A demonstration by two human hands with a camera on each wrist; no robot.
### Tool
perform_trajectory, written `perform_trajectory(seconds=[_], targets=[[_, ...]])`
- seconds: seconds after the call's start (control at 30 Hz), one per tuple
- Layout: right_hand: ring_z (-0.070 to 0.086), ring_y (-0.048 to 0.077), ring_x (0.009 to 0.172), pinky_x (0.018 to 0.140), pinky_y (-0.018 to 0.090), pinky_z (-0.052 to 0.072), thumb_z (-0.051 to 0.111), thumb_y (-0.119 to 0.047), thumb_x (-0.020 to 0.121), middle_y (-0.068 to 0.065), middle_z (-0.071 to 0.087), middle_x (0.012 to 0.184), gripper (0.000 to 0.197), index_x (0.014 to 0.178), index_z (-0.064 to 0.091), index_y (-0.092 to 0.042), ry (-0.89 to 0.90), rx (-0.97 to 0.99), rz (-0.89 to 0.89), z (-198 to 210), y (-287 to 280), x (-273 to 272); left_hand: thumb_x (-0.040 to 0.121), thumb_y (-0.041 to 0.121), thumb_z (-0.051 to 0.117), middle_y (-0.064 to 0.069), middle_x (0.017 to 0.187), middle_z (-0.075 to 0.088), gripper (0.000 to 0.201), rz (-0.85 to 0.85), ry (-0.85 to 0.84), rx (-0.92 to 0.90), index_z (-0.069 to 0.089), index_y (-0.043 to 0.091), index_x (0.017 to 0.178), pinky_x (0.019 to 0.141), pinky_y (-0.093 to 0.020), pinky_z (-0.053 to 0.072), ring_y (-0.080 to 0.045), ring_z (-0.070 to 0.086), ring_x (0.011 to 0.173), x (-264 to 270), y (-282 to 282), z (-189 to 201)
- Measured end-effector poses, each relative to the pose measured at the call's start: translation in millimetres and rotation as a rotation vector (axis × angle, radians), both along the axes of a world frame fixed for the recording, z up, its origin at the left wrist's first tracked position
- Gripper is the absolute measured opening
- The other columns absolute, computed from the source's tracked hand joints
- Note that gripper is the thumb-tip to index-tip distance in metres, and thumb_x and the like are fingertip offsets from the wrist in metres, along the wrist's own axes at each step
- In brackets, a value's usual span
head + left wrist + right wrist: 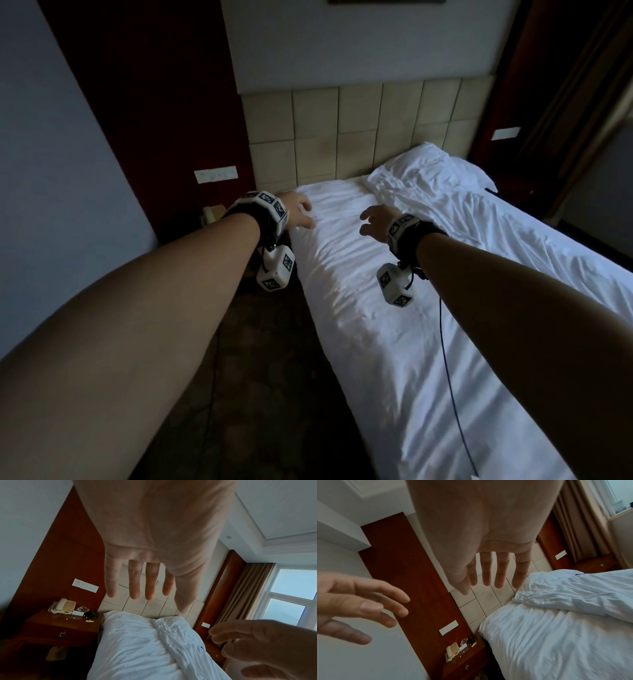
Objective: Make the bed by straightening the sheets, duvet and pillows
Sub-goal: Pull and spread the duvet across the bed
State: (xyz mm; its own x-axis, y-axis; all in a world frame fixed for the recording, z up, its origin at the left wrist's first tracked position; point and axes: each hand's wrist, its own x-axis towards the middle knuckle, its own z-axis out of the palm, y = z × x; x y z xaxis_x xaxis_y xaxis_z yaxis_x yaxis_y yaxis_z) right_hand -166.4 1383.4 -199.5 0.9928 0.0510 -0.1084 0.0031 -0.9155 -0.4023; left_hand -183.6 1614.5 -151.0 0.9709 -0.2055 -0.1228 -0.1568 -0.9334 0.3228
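Note:
A single bed carries a wrinkled white sheet (pixel 359 274) on its near half. A bunched white duvet (pixel 513 233) lies along the far side, up to the beige padded headboard (pixel 359 133). The white mound (pixel 424 164) at the head may be a pillow; I cannot tell. My left hand (pixel 299 214) hovers over the bed's near top corner, fingers spread and holding nothing. My right hand (pixel 373 222) hangs above the sheet's middle, also spread and empty. The wrist views show the left hand's fingers (pixel 134 582) and the right hand's fingers (pixel 500 569) straight, above the sheet (pixel 130 642) (pixel 547 635).
A wooden nightstand (pixel 56 627) left of the bed holds a telephone (pixel 62 606) and small items. Wall switch plates (pixel 215 175) sit on red wood panels. A curtain (pixel 240 595) and window (pixel 291 595) lie beyond the far side. Dark floor (pixel 260 359) runs along the near side.

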Motion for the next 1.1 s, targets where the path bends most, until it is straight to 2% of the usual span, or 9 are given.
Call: perform_trajectory(seconds=[0.13,0.27,0.37,0.53,0.63,0.77,0.87,1.0,1.1], targets=[[0.057,0.025,0.117,0.098,0.034,0.047,0.064,-0.033,0.089,0.005,0.056,0.136,0.045,0.132,0.055,-0.023,0.007,0.004,-0.008,-3,24,60,0.078,0.043,0.074,-0.004,0.125,0.060,0.056,-0.028,0.001,-0.010,0.057,0.021,0.127,0.096,-0.037,0.048,-0.024,0.057,0.110,63,20,-2],[0.057,0.023,0.117,0.095,0.032,0.047,0.064,-0.035,0.087,0.002,0.054,0.138,0.047,0.132,0.053,-0.026,0.014,-0.023,-0.008,-8,48,150,0.077,0.043,0.075,-0.002,0.120,0.063,0.056,-0.043,-0.041,-0.007,0.057,0.022,0.125,0.090,-0.032,0.048,-0.022,0.059,0.105,147,42,0],[0.058,0.023,0.115,0.096,0.033,0.048,0.064,-0.037,0.087,0.002,0.057,0.134,0.048,0.133,0.053,-0.027,0.005,-0.016,0.001,-2,66,227,0.080,0.038,0.074,-0.003,0.120,0.062,0.055,-0.035,-0.065,-0.023,0.056,0.017,0.128,0.091,-0.032,0.049,-0.022,0.060,0.106,217,61,9],[0.058,0.023,0.116,0.091,0.028,0.046,0.063,-0.033,0.090,0.005,0.058,0.133,0.048,0.135,0.051,-0.023,-0.009,-0.011,-0.012,12,85,339,0.081,0.039,0.073,-0.002,0.121,0.061,0.056,-0.037,-0.063,-0.010,0.055,0.017,0.129,0.089,-0.030,0.046,-0.022,0.058,0.108,334,79,24],[0.056,0.025,0.119,0.094,0.029,0.045,0.061,-0.031,0.091,0.007,0.055,0.136,0.048,0.137,0.050,-0.020,0.006,-0.039,-0.017,14,86,393,0.080,0.039,0.073,-0.001,0.121,0.061,0.056,-0.058,-0.042,-0.021,0.055,0.019,0.129,0.091,-0.032,0.047,-0.022,0.058,0.108,400,82,24],[0.047,0.026,0.129,0.104,0.033,0.041,0.061,-0.030,0.092,0.008,0.045,0.146,0.048,0.137,0.051,-0.020,0.017,-0.094,-0.079,4,78,463,0.080,0.040,0.072,0.000,0.121,0.061,0.056,-0.121,-0.010,-0.019,0.054,0.020,0.130,0.093,-0.034,0.048,-0.022,0.058,0.108,488,78,10],[0.048,0.025,0.128,0.103,0.031,0.040,0.061,-0.031,0.091,0.005,0.047,0.144,0.048,0.137,0.051,-0.022,0.025,-0.129,-0.137,-7,69,517,0.081,0.041,0.072,-0.001,0.123,0.060,0.058,-0.186,0.002,-0.003,0.052,0.019,0.131,0.091,-0.032,0.047,-0.023,0.058,0.109,558,72,-4],[0.047,0.026,0.129,0.108,0.038,0.039,0.062,-0.034,0.088,0.002,0.048,0.144,0.049,0.135,0.052,-0.027,0.039,-0.140,-0.229,-20,63,591,0.082,0.038,0.072,-0.002,0.122,0.061,0.058,-0.289,0.013,-0.024,0.052,0.016,0.132,0.085,-0.028,0.045,-0.022,0.059,0.107,655,62,-18],[0.049,0.026,0.127,0.107,0.038,0.040,0.063,-0.034,0.087,0.004,0.050,0.142,0.049,0.134,0.052,-0.027,0.065,-0.113,-0.338,-28,55,638,0.081,0.037,0.073,-0.003,0.122,0.062,0.057,-0.365,0.020,-0.027,0.053,0.016,0.131,0.087,-0.029,0.046,-0.023,0.059,0.107,723,47,-24]])
